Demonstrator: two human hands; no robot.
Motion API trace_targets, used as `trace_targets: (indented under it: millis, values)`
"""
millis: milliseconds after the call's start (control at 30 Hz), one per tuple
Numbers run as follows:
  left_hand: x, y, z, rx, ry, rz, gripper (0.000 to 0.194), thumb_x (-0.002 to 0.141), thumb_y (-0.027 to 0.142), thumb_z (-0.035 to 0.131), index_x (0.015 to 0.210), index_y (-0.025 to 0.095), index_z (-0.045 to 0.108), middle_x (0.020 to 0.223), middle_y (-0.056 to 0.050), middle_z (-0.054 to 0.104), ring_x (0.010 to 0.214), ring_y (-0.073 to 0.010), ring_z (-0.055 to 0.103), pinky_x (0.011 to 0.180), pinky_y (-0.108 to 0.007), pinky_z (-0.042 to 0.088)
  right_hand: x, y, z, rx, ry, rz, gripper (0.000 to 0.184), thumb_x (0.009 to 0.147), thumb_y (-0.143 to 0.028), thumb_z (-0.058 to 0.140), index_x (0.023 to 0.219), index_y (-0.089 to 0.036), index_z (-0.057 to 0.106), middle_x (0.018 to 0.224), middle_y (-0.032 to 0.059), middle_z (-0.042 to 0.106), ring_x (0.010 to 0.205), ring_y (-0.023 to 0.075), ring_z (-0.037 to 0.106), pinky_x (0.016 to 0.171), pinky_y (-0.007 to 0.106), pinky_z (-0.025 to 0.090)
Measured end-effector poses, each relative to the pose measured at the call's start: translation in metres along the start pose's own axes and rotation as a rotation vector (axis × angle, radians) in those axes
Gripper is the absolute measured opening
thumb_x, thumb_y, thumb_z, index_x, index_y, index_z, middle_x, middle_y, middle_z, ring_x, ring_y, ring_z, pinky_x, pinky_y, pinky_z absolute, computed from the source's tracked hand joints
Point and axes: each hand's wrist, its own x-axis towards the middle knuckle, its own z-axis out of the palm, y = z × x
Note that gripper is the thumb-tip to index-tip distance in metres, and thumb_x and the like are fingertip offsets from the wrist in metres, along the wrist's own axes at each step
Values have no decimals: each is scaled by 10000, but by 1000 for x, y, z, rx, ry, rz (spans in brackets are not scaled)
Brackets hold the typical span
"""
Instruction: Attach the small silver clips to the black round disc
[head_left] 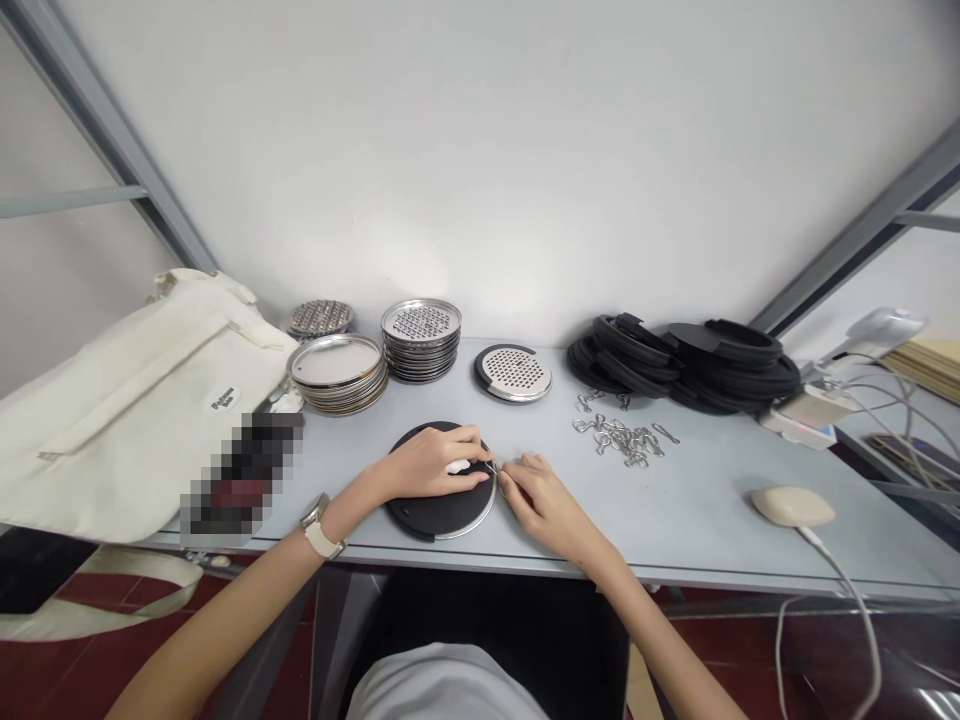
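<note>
A round black disc (420, 515) with a bright metal rim along its right side lies flat near the table's front edge. My left hand (431, 465) rests over it, thumb and fingers drawn together around a small metal wire clip (491, 466) at the rim. Something small and white (457, 467) shows between those fingers. From the right, my right hand (544, 500) is closed in a pinch against the clip's outer end. The fingertips partly hide the clip, so how it sits on the rim is unclear.
Behind are stacks of metal discs (337, 362) and perforated grater plates (421, 325), plus a grater plate in a black holder (517, 372). Loose wire clips (619, 437) and piled black holders (626, 355) sit right. A white bag (150, 400) stands left, a corded white device (793, 506) right.
</note>
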Motion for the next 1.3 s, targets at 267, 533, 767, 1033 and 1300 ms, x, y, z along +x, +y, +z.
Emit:
trace_targets:
  millis: [267, 533, 767, 1033, 1300]
  values:
    - [0, 0, -1, 4, -13, 4, 315, 882, 336, 493, 1161, 219, 582, 979, -34, 590, 778, -111, 590, 753, -204, 431, 0, 1, 0, 15, -7, 5, 338, 960, -262, 274, 649, -206, 394, 629, 2, 489, 711, 168, 439, 747, 336, 361]
    - [0, 0, 0, 20, -30, 12, 316, 884, 325, 485, 1175, 238, 572, 997, -26, 584, 783, -108, 585, 735, -200, 423, 0, 3, -1, 37, -20, -2, 323, 957, -244, 288, 647, -202, 370, 610, -10, 453, 689, 155, 418, 754, 326, 360]
    - [1, 1, 2, 86, -5, -6, 305, 866, 334, 500, 1147, 232, 556, 1003, -18, 586, 748, -111, 588, 697, -209, 421, 0, 5, 1, 53, -47, 6, 325, 969, -283, 260, 688, -203, 401, 669, 6, 500, 737, 170, 425, 782, 341, 348]
    - [0, 1, 0, 116, -9, -3, 321, 887, 399, 475, 1151, 237, 557, 1019, -23, 578, 752, -109, 591, 676, -209, 414, 0, 5, 1, 61, -64, 2, 330, 972, -284, 259, 683, -201, 395, 658, -1, 510, 726, 164, 420, 798, 342, 340]
    - [0, 0, 0, 50, -18, 8, 332, 899, 378, 467, 1181, 226, 555, 1019, -36, 584, 791, -117, 596, 729, -209, 430, 0, 4, 0, 71, -48, 10, 327, 968, -283, 280, 678, -201, 408, 662, 0, 512, 734, 164, 431, 792, 339, 345]
